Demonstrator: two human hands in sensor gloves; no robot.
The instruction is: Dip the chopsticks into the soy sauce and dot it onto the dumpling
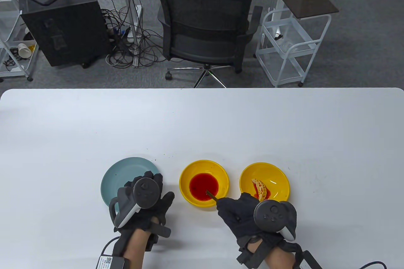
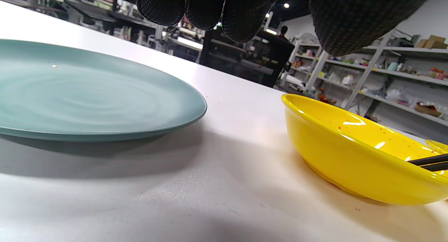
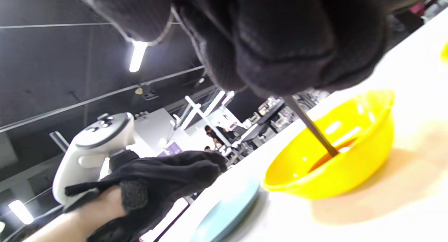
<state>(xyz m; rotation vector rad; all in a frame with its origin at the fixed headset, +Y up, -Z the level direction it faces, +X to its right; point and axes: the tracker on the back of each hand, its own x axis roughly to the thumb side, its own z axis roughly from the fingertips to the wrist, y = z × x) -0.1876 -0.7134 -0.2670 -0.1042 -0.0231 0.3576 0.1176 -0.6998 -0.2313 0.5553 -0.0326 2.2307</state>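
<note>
A yellow bowl (image 1: 186, 184) with red sauce (image 1: 204, 184) stands at the table's front centre. My right hand (image 1: 241, 213) grips dark chopsticks (image 1: 211, 196); their tips are in the sauce, as the right wrist view shows (image 3: 316, 133). A second yellow bowl (image 1: 279, 174) to the right holds a dumpling (image 1: 261, 188) with red sauce on it. My left hand (image 1: 143, 201) rests flat, fingers spread, over the near edge of a blue-green plate (image 1: 126, 169) and holds nothing. The sauce bowl (image 2: 350, 158) and the plate (image 2: 87, 98) also show in the left wrist view.
The white table (image 1: 202, 124) stretches away behind the dishes. Beyond its far edge stand a black office chair (image 1: 205, 26), a white cart (image 1: 290, 42) and a black cabinet (image 1: 63, 26).
</note>
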